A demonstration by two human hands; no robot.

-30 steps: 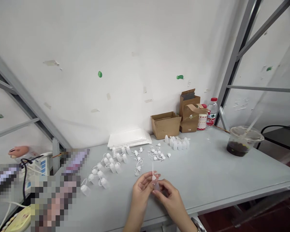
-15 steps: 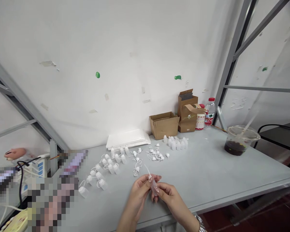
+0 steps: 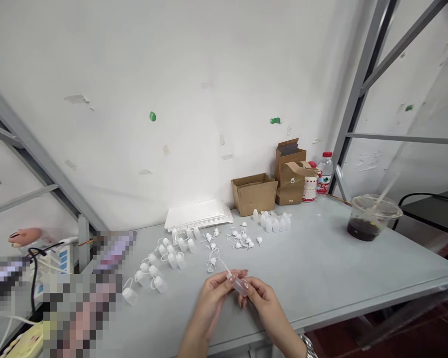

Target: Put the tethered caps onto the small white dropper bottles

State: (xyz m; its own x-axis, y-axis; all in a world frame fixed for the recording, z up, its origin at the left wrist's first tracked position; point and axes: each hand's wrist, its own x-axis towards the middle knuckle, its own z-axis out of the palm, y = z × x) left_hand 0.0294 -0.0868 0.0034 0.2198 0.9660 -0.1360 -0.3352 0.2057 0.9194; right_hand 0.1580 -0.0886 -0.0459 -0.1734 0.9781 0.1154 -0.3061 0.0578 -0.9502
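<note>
Both hands meet on one small translucent squeeze bottle (image 3: 240, 287) near the table's front edge. My left hand (image 3: 218, 293) pinches its neck end, where a thin white strap or tube sticks out toward the upper left. My right hand (image 3: 260, 297) grips the bottle's lower body from the other side. Fingers partly hide the neck. Beyond the hands lie loose white caps with straps (image 3: 213, 262), and a further cluster of white caps (image 3: 242, 240). To the left stand several capped bottles (image 3: 158, 284) in loose rows.
Uncapped bottles (image 3: 275, 224) stand before a cardboard box (image 3: 254, 195). Nearby are white sheets (image 3: 197, 215), a brown paper bag (image 3: 290, 186), a water bottle (image 3: 324, 175) and a plastic bowl of dark liquid (image 3: 365, 227). A power strip (image 3: 61, 261) sits at far left.
The bottle has tilted further over, its base swinging right and slightly up. My right hand has shifted a little with it; both hands keep their hold.
</note>
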